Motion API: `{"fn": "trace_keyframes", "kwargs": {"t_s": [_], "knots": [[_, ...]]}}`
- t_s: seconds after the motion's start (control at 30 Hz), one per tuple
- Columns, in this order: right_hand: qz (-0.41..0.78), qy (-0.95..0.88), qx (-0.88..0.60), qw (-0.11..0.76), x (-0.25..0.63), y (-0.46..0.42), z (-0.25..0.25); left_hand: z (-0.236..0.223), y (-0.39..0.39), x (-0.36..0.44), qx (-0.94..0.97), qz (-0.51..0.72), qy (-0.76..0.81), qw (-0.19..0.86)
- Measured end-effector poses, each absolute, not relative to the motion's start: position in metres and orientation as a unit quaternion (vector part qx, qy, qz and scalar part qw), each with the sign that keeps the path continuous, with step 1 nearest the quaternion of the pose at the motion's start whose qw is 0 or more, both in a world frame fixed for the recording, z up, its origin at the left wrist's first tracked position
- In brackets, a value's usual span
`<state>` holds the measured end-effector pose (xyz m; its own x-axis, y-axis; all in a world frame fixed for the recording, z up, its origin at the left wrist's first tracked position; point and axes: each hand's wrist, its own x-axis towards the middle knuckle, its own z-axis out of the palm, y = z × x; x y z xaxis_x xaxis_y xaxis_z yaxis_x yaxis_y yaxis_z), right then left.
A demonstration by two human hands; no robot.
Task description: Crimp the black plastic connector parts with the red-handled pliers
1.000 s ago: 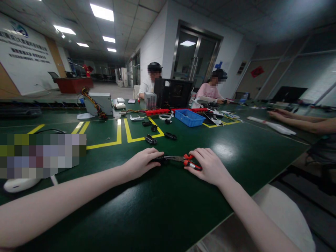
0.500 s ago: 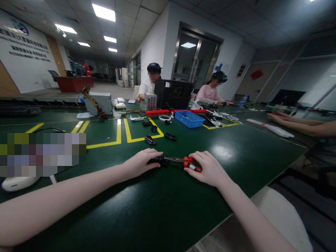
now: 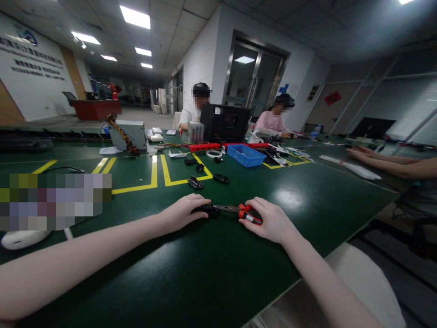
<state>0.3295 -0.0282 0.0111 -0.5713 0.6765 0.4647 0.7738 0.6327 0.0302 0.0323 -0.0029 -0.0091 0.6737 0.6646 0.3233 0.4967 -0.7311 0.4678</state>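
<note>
My right hand (image 3: 269,218) is closed around the red and black handles of a pair of needle-nose pliers (image 3: 230,208). The jaws point left and reach a small black part (image 3: 212,209), which my left hand (image 3: 184,212) pinches between thumb and fingers. Most of that part is hidden by the fingers, so its exact kind does not show. Whether the jaw tips grip it or only touch it I cannot tell. Just beyond my left hand, similar black pieces (image 3: 195,182) lie on the green table (image 3: 164,278), with another black piece (image 3: 221,178) to their right.
A blue plastic bin (image 3: 246,156) stands behind the black pieces, near a red power strip (image 3: 205,146). Farther back are a black computer case (image 3: 227,122) and a metal power supply (image 3: 128,135). A white rolled bag (image 3: 351,167) lies at right, near another person's forearms (image 3: 385,161).
The pliers and both hands stay almost in place, with only a very slight shift at the pliers' handles. The whole view has tilted a little.
</note>
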Motion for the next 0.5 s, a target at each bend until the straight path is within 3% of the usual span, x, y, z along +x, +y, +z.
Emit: {"fn": "trace_keyframes", "kwargs": {"t_s": [0.5], "knots": [[-0.131,-0.88,-0.399,0.223,0.3307,-0.0295,0.0117,-0.0069,-0.0065,0.0319,0.901,0.272,0.304,0.151]]}}
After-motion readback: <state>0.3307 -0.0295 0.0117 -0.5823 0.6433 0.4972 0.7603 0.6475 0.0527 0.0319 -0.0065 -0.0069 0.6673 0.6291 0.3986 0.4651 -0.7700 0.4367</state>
